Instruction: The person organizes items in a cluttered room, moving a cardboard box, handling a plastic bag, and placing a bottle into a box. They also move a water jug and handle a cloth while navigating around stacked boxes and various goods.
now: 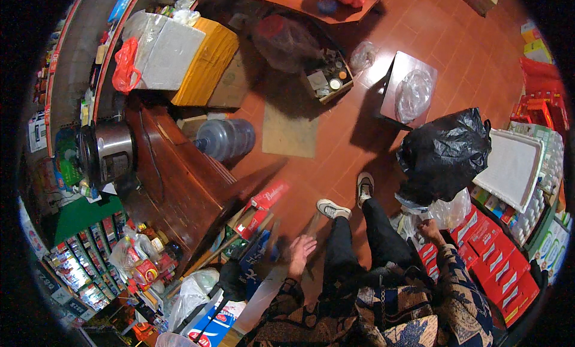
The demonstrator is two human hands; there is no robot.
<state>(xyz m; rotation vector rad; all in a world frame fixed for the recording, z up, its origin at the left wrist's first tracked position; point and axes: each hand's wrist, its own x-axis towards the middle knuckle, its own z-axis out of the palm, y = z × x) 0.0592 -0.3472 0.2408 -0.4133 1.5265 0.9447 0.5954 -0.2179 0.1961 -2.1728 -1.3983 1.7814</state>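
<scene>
At lower centre, my left hand (302,252) hangs over the tiled floor with its fingers apart and nothing in it. My right hand (430,231) is closed on a crumpled clear plastic bag (409,225), beside my right leg. Just beyond that hand sits a full black plastic bag (449,153), with more clear plastic (451,210) bunched beneath it. Whether the black bag is joined to what I hold cannot be told. Stacked red Budweiser cartons (494,261) stand close to the right forearm.
A small table (391,91) bears a clear bag. Ahead lie a cardboard sheet (289,131), a large water bottle (227,139) and an open box of small items (339,95). A wooden counter (179,167) stands left; a white foam lid (510,167) rests right.
</scene>
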